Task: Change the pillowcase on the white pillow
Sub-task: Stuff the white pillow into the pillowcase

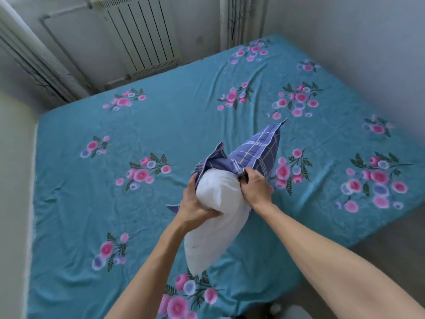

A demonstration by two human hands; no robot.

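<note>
Pillow [216,203] between grips: left hand [195,203] clutches it, right hand [255,185] pinches pillowcase [250,153].

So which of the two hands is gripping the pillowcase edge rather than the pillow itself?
The right hand: it pinches the rim of the blue plaid pillowcase. The left hand instead squeezes the white pillow.

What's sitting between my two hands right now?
In the head view, the bare end of the white pillow fills the gap between the left hand and the right hand, which both grip the blue plaid pillowcase opening.
</note>
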